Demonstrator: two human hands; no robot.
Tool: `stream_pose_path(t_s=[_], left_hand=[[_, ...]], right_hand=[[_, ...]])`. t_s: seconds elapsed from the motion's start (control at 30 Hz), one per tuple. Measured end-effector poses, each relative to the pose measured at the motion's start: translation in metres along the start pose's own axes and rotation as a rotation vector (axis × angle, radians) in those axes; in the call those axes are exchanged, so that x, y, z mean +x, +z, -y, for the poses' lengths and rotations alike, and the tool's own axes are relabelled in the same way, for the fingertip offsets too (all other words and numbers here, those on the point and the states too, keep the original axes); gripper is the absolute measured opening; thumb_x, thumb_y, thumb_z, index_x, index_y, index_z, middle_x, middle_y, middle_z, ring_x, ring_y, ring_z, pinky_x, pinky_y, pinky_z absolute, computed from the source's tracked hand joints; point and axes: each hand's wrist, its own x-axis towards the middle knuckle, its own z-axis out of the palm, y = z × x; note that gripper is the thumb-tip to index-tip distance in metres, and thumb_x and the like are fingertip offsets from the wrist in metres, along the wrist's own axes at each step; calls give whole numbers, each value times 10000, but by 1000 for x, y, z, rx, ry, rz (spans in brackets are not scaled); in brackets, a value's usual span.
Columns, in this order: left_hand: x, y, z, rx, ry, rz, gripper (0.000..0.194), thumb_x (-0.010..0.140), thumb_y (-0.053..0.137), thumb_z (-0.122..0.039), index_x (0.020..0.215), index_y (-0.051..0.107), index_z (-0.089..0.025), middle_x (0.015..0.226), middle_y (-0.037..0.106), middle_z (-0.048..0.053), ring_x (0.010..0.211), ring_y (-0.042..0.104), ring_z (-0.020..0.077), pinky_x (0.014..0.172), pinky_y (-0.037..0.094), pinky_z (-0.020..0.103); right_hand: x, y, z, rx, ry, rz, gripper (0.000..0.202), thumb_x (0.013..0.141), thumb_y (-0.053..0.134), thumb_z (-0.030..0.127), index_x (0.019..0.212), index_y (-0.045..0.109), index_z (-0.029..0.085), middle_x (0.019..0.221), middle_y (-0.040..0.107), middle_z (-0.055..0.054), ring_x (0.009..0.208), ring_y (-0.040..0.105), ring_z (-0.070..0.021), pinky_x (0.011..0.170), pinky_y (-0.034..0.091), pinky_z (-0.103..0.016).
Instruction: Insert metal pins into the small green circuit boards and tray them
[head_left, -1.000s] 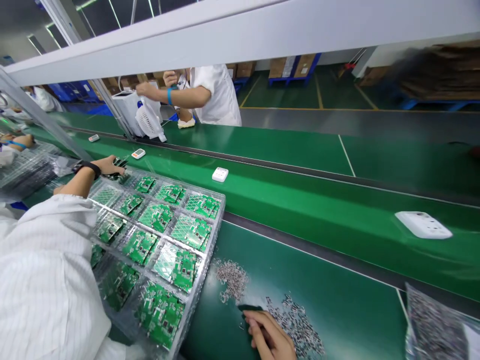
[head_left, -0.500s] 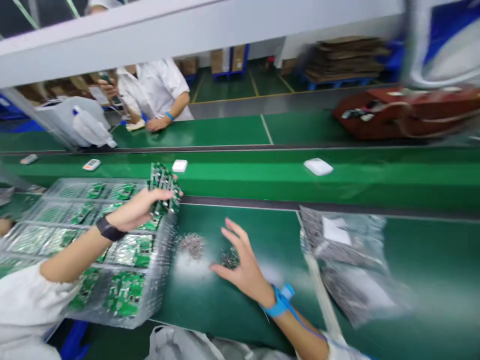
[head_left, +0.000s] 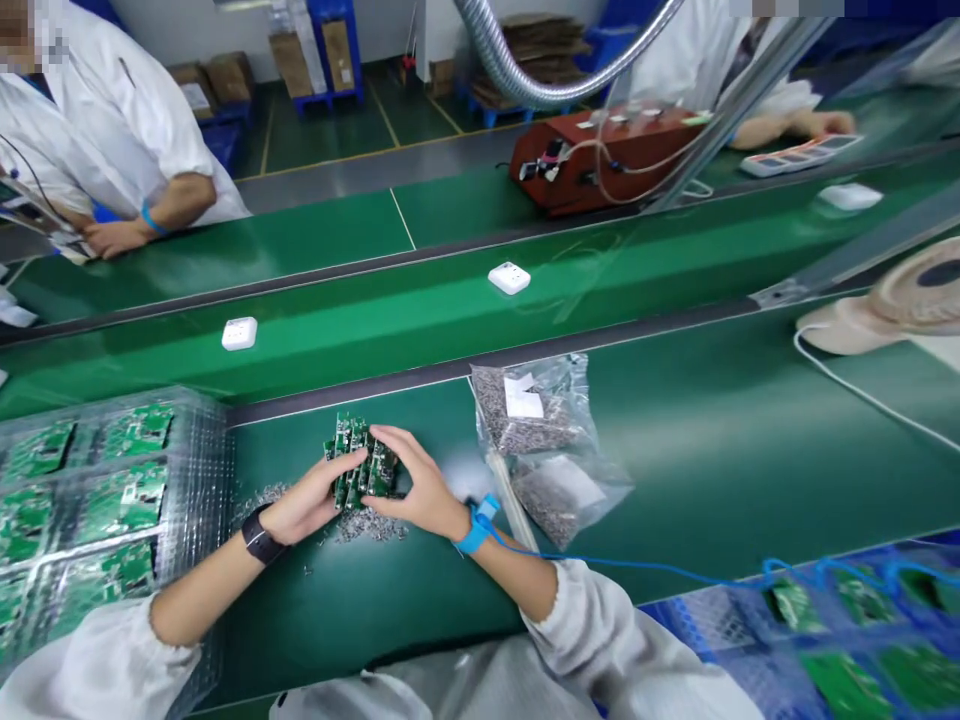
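Note:
Between my two hands is a stack of green circuit boards [head_left: 352, 465], held over the green workbench. My left hand [head_left: 311, 498] grips the stack from the left, its thumb lying across the boards. Wrapped around the right side of the same boards is my right hand [head_left: 420, 485], with a blue wrist strap above it. Just below lies a pile of small metal screws [head_left: 367, 524], partly covered by the boards. A second pile of screws [head_left: 262, 497] sits to the left, beside a clear plastic tray [head_left: 191, 510] of circuit boards.
Two clear bags of screws [head_left: 536, 410] lie right of my hands. A green conveyor [head_left: 375, 310] carrying white devices [head_left: 509, 278] runs behind the bench. Blue trays [head_left: 705, 625] with boards stand at lower right. A blue cord trails from my right wrist. Co-workers sit across.
My left hand has brought the boards from above the tray to over the screws. My right hand, open before, has closed on them. The view has swung right.

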Motion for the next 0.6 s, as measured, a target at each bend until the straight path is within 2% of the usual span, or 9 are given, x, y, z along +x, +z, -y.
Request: stream_pose_path(t_s=[0.1, 0.2, 0.33, 0.43, 0.53, 0.6], left_hand=[[4, -3, 2, -63, -9, 18, 368, 710, 898, -516, 975, 826, -270, 1146, 791, 56, 1143, 692, 302, 942, 538, 367], [5, -3, 3, -102, -1, 0, 367, 764, 865, -522, 1046, 820, -292, 1177, 785, 43, 1161, 690, 292, 957, 543, 368], [3, -1, 7, -122, 9, -12, 411, 848, 804, -518, 1185, 782, -283, 1221, 770, 61, 1191, 680, 289, 997, 529, 388], [1, -2, 11, -91, -8, -24, 431, 858, 793, -529, 1217, 766, -291, 1253, 757, 67, 1226, 666, 294, 1027, 512, 399], [2, -2, 13, -76, -15, -33, 429, 841, 804, -533, 1209, 765, -315, 1288, 743, 59, 1262, 646, 295, 1051, 498, 400], [3, -3, 14, -105, 4, -34, 421, 812, 824, -531, 1169, 779, -313, 1283, 745, 49, 1261, 643, 298, 1056, 497, 395]], right_hand=[[-2, 1, 0, 17, 23, -75, 853, 852, 808, 402, 1581, 372, 312, 1510, 518, -111, 1403, 520, -313, 1175, 472, -479], [-5, 1, 2, 38, 28, -156, 856, 845, 822, 433, 1573, 382, 333, 1482, 521, -112, 1374, 533, -325, 1154, 490, -503], [-7, 4, 4, 9, 38, -13, 913, 816, 862, 417, 1585, 377, 337, 1471, 512, -119, 1384, 526, -340, 1164, 484, -519], [-6, 6, 2, -9, 19, 77, 891, 869, 809, 378, 1614, 324, 324, 1524, 472, -126, 1426, 498, -328, 1185, 472, -493], [-6, 6, 1, -19, 8, 110, 857, 898, 769, 350, 1619, 309, 316, 1555, 468, -124, 1447, 484, -319, 1190, 472, -484], [-7, 6, 1, -25, 26, 88, 851, 875, 780, 336, 1603, 341, 311, 1540, 490, -118, 1431, 500, -321, 1187, 475, -491]])
